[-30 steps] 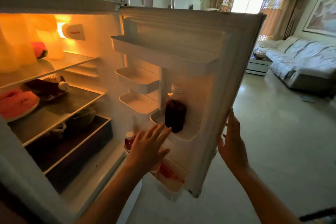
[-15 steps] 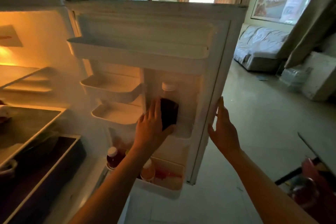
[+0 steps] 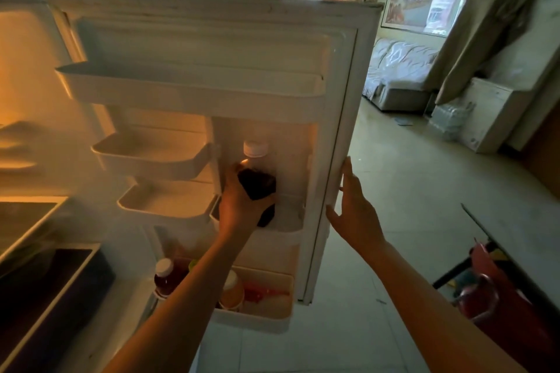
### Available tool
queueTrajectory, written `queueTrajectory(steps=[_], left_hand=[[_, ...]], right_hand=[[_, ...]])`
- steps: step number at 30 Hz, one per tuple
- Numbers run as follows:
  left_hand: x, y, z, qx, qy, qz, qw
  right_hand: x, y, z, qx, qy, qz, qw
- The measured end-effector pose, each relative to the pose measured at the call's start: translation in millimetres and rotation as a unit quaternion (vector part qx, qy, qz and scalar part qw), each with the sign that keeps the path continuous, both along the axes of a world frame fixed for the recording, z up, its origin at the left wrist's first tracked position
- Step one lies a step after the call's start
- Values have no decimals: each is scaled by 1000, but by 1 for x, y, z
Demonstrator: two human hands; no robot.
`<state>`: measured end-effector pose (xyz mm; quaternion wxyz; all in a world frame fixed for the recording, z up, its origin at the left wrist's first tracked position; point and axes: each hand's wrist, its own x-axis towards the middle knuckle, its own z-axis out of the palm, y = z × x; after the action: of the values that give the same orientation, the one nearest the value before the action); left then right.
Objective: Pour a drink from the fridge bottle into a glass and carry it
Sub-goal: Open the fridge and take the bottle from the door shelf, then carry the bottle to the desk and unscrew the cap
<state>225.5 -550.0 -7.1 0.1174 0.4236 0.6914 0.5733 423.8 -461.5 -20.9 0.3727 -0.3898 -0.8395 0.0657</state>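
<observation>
A bottle of dark drink (image 3: 260,182) with a white cap stands in a middle shelf of the open fridge door (image 3: 212,48). My left hand (image 3: 239,206) is wrapped around the bottle's lower body, and the bottle leans slightly in the shelf. My right hand (image 3: 353,215) rests flat against the door's outer edge, fingers spread, holding nothing. No glass shows in view.
The bottom door shelf (image 3: 257,316) holds a red-drink bottle (image 3: 166,277) and an orange one (image 3: 231,291). Fridge shelves (image 3: 27,221) lie at left. A sofa (image 3: 397,76) stands beyond the tiled floor; a dark table edge with red items (image 3: 497,291) is at lower right.
My left hand went from reaching with spread fingers to closing around the dark bottle. The view swung right toward the door. My right hand stayed on the door edge.
</observation>
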Motion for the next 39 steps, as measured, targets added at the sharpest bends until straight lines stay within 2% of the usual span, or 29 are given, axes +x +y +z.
queueTrajectory(steps=[9,16,19,26,33,39], left_hand=[[19,-17,6,66,-43,0,997],[50,-41,35,119,-6,26,993],[71,-51,52,127,33,-1,991],[153,-55,55,85,86,-134,984],[243,-51,18,29,82,-141,986],[290,-40,-4,1,67,-131,989]], right_hand=[[14,6,2,32,1,-2,999],[50,-4,11,19,-9,-32,999],[74,-14,17,26,-1,-43,999],[154,-47,27,14,-15,-93,995],[245,-89,20,-37,-22,-117,992],[289,-92,1,-78,-26,-102,991]])
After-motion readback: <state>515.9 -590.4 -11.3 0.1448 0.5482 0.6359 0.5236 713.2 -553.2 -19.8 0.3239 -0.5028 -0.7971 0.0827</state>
